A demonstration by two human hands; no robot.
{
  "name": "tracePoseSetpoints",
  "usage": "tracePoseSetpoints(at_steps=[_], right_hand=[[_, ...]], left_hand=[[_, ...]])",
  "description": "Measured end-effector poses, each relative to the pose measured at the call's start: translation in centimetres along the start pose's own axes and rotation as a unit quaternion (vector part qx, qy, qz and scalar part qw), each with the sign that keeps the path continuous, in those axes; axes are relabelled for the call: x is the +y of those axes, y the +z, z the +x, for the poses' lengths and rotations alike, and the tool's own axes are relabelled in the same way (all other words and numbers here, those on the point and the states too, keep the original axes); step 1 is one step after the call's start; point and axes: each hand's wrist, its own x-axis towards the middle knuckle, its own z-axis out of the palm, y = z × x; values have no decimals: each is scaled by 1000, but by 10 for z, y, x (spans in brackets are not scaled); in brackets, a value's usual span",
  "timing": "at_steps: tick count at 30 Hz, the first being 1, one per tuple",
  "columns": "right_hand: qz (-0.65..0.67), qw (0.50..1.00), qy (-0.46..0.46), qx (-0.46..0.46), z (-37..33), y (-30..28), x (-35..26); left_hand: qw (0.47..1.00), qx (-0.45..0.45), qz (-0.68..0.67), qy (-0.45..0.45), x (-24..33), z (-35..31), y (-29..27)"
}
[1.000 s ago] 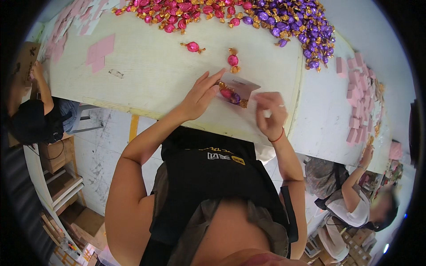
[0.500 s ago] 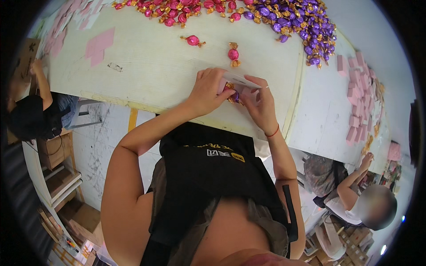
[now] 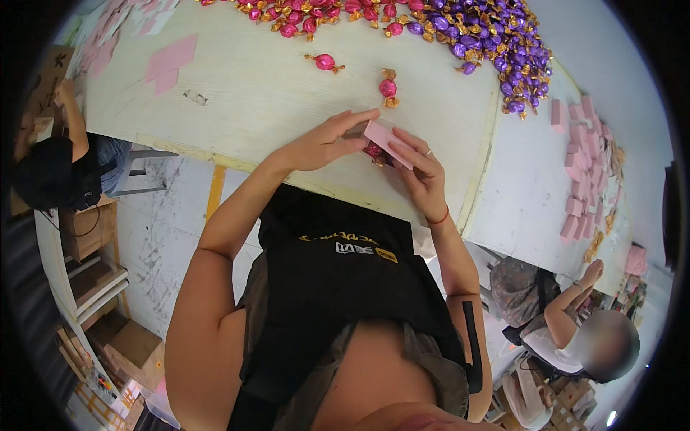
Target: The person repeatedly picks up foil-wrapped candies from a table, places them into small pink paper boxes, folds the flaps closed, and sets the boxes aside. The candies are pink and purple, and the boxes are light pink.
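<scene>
A small pink box (image 3: 389, 144) is held just above or on the desk (image 3: 251, 93), near its front edge; which of the two, I cannot tell. The right hand (image 3: 422, 174) is at the right end of the box, its fingers grasping the pink panel from above with the thumb lower down. The left hand (image 3: 322, 146) is at the left end of the box, fingers stretched out along it and touching it, though I cannot tell whether they grip. Red candy (image 3: 374, 151) in gold wrapping shows under the panel, on the near side of the box. Just beyond the box lies one red sweet (image 3: 388, 87), with another sweet (image 3: 325, 62) farther off to its left. Well beyond the box are a heap of red candies (image 3: 291, 14) and, to the right, a heap of purple candies (image 3: 496, 47). Flat pink cards (image 3: 171, 61) lie well left of the box, and a pile of pink boxes (image 3: 578, 161) well right of it.
</scene>
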Motion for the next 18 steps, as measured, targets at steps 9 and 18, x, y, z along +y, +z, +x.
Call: tracePoseSetpoints(at_steps=[9,18], right_hand=[[15,998,29,-49,4,-9,-2],[-28,998,25,-50,-2,-11,-3]], left_hand=[[979,177,-104,-10,-2,18,37],[986,159,-55,-7,-8,6,40]])
